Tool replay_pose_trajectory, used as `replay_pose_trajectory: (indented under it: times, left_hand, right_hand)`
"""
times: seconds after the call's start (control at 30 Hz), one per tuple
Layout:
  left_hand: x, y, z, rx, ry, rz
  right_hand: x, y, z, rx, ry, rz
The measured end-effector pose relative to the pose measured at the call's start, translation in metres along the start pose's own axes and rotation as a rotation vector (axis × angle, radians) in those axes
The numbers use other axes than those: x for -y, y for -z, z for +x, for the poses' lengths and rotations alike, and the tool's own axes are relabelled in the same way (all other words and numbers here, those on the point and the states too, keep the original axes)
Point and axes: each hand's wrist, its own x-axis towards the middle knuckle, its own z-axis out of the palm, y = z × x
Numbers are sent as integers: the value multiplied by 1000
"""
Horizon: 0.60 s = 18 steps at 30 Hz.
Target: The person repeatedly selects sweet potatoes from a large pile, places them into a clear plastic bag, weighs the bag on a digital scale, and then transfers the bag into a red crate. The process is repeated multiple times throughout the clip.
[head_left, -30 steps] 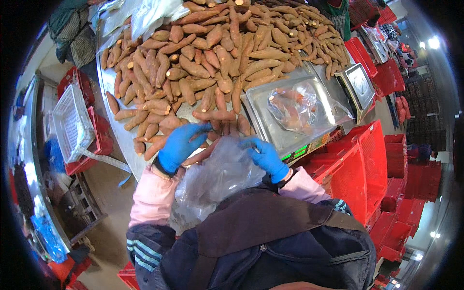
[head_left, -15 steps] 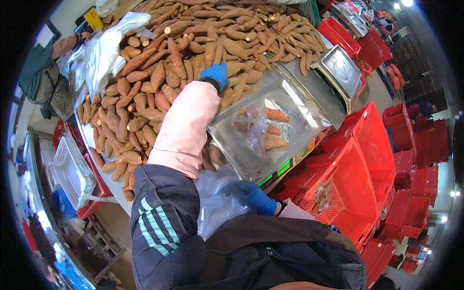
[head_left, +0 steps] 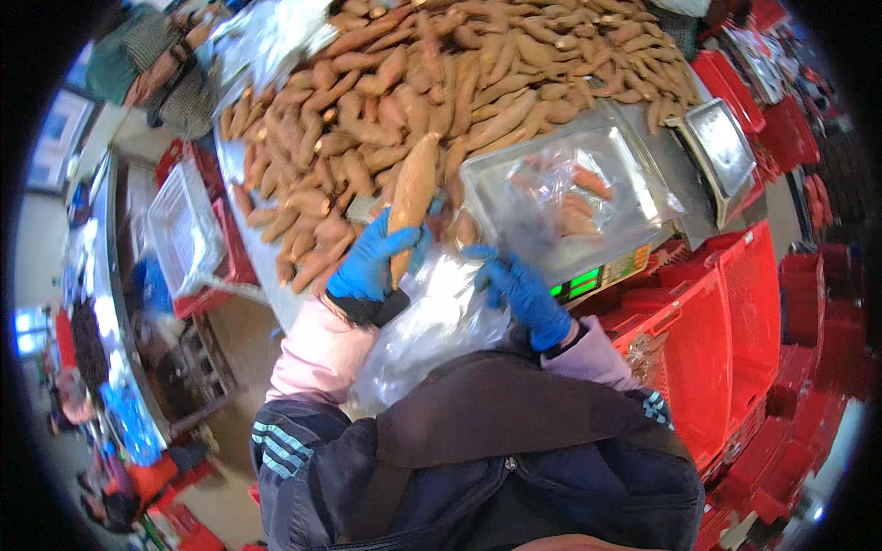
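Upright in my blue-gloved left hand [head_left: 370, 260] is a long sweet potato [head_left: 415, 184], with the fingers wrapped round its lower part. A clear plastic bag [head_left: 436, 321] hangs just below, in front of my body. At the bag's upper right edge, my right hand [head_left: 535, 301], also in a blue glove, has its fingers bent onto the plastic. Beyond that hand stands a scale with a metal pan [head_left: 510, 225] and a lit green display [head_left: 579, 283]. A clear bag of sweet potatoes [head_left: 579, 193] lies on the pan.
A large heap of sweet potatoes [head_left: 514, 55] covers the table ahead. Clear bags [head_left: 266, 46] lie at its far left. Red crates [head_left: 744, 303] stand to the right, near a second scale [head_left: 715, 151]. A white basket [head_left: 186, 225] sits at left, below another person's arm [head_left: 156, 78].
My left hand has come back from the heap toward my body with a sweet potato in it. My right hand has moved up slightly with the bag's edge. The whole view has shifted.
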Motion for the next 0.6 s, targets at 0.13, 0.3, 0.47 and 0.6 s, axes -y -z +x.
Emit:
replay_pose_trajectory:
  times: [0.13,0.3,0.47,0.6]
  left_hand:
    - [27,-3,-75,-53,18,-92]
    - [58,-3,-115,-157,-15,-51]
    - [74,9,-137,-303,-37,56]
    - [82,12,-148,-310,-69,58]
  right_hand:
    - [33,-21,25,-74,430,-633]
    - [48,-61,37,9,742,-919]
    - [42,-86,34,132,666,-1040]
    - [35,-90,34,179,646,-1122]
